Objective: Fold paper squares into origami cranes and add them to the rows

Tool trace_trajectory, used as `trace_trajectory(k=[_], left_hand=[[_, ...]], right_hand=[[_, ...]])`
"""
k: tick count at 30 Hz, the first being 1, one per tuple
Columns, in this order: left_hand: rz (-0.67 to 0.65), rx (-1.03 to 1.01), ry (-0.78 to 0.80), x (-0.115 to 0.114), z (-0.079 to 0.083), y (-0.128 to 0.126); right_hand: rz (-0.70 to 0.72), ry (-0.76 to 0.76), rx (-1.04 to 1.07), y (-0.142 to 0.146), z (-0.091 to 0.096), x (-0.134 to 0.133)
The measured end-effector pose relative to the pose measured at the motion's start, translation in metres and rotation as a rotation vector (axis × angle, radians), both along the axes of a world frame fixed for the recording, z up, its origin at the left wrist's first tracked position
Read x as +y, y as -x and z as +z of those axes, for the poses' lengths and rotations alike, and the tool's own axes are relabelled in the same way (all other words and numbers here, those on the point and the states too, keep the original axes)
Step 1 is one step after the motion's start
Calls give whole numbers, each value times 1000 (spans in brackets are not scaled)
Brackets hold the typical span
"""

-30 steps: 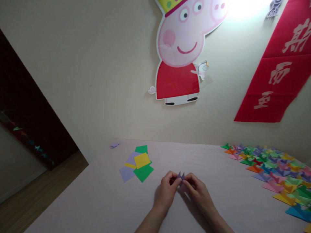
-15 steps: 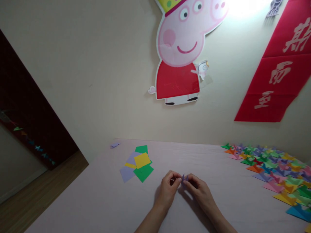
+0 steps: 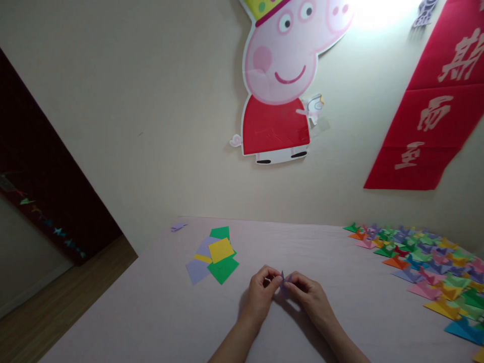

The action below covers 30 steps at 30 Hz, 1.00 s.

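A small purple folded paper piece (image 3: 285,289) is pinched between my two hands, just above the table's front half. My left hand (image 3: 263,291) grips its left side between thumb and fingertips. On the other side, my right hand (image 3: 307,292) holds it the same way, with the thumb on the near face. Pointed tips of the paper stick up between the fingers; the rest is partly hidden by them. Left of my hands lie loose square sheets: green paper (image 3: 224,270), yellow paper (image 3: 221,250) and purple paper (image 3: 197,272), overlapping one another.
Rows of folded paper figures (image 3: 427,290) in many colours cover the table's right side. A small purple folded piece (image 3: 178,227) lies at the far left corner. The pale tablecloth (image 3: 143,312) meets the wall behind, where a pig cutout (image 3: 278,123) and red banner (image 3: 410,121) hang.
The fingers have shifted slightly on the purple paper, and its upright tips sit a little differently. Both hands stay in nearly the same place.
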<state>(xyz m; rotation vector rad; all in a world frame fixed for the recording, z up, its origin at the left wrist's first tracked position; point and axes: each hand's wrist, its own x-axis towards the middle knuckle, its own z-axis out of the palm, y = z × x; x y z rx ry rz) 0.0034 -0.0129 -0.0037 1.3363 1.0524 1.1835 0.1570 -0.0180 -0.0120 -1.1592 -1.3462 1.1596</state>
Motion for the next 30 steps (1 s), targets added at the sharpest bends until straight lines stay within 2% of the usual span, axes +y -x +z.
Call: trace_trajectory(k=[12,21,30], left_hand=[[19,-87,17,1,-9,-4],[21,-115,29,1,-9,-6],[23,140,-6,-9,-2,-7]], right_hand=[[12,9,30,0,0,-1],[-40,-56,-75,7,1,-3],[-70,-51,-23,4,-1,-1]])
